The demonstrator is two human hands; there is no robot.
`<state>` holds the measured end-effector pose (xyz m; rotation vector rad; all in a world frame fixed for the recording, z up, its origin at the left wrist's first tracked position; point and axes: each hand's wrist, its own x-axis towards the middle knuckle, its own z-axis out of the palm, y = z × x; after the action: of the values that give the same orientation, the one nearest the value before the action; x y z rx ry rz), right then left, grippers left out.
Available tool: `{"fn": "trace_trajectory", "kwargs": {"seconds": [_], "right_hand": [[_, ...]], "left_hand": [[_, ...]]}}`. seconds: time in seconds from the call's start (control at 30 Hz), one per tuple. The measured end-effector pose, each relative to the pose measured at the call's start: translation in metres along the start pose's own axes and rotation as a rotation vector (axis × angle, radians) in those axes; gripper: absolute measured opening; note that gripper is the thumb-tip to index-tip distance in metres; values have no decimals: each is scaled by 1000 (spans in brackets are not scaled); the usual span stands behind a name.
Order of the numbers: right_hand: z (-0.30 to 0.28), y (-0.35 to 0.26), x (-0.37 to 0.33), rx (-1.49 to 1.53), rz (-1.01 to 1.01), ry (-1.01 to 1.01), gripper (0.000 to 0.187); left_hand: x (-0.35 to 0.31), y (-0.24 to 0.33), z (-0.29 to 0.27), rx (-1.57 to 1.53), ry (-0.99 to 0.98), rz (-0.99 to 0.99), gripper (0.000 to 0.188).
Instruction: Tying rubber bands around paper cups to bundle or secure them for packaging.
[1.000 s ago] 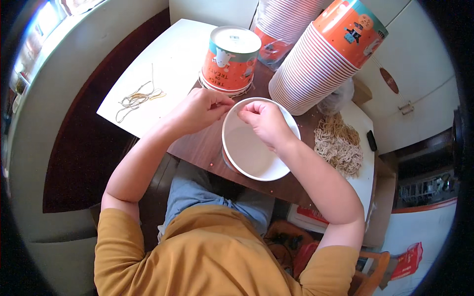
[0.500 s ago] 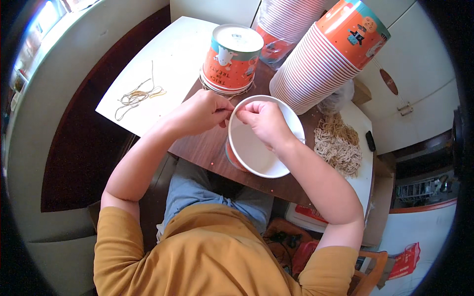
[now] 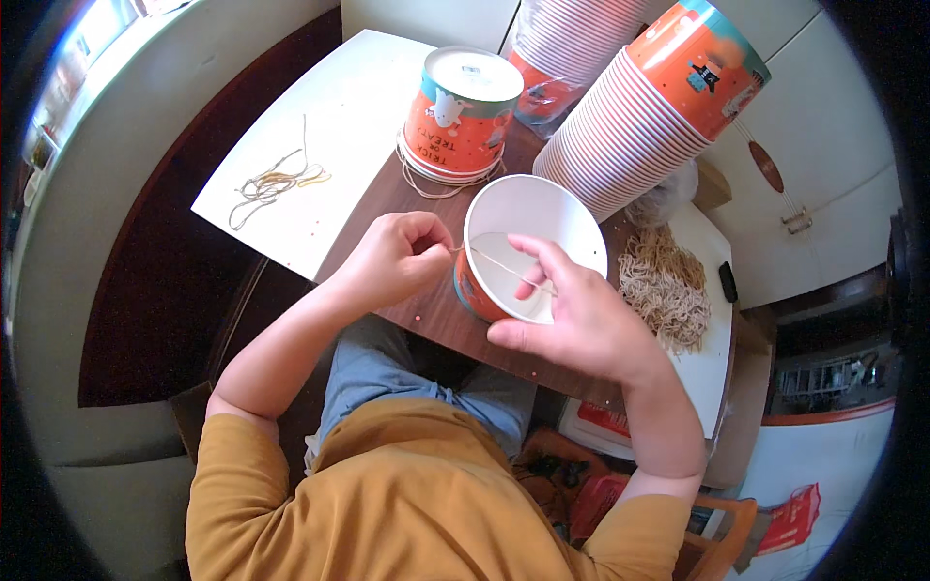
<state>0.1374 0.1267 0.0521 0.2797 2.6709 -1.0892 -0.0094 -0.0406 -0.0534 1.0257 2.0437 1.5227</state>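
A paper bucket (image 3: 581,218), white inside and orange outside, stands mouth up and tilted towards me at the table's near side. A thin pale cord (image 3: 499,263) passes by its left wall and crosses its mouth. My left hand (image 3: 402,257) is closed at that wall, with the cord pinched between thumb and fingertips. Over the near right rim, my right hand (image 3: 591,320) has its fingers apart and thumb stretched out. The cord's other end runs in behind the right fingers, where it is hidden.
Behind stands an upside-down orange bucket (image 3: 455,121) with cord loops round its rim. Tall nested bucket stacks (image 3: 620,126) lean at the back right. A heap of cords (image 3: 668,290) lies at the right, several loose cords (image 3: 271,184) on the white board (image 3: 358,87) at the left.
My right hand has let go of its pinch at the left rim and moved right and nearer, fingers spreading. The cord now shows across the mouth. My left hand has shifted slightly nearer.
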Motion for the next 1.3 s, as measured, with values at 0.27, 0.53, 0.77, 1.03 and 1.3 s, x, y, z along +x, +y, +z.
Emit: {"fn": "trace_trajectory", "kwargs": {"seconds": [0.27,0.53,0.77,1.03,1.3], "right_hand": [[48,21,-3,-377,-251,494,30],[77,24,6,-637,-357,878,19],[124,25,3,-287,-495,917,14],[84,10,-17,-326,-609,803,13],[65,28,14,-584,-677,621,26]], "left_hand": [[-23,9,2,-89,-45,339,9],[-30,4,15,-601,-147,129,10],[-30,-9,23,106,76,729,31],[-24,-22,15,387,126,1065,37],[-27,-18,9,500,128,1053,35]]}}
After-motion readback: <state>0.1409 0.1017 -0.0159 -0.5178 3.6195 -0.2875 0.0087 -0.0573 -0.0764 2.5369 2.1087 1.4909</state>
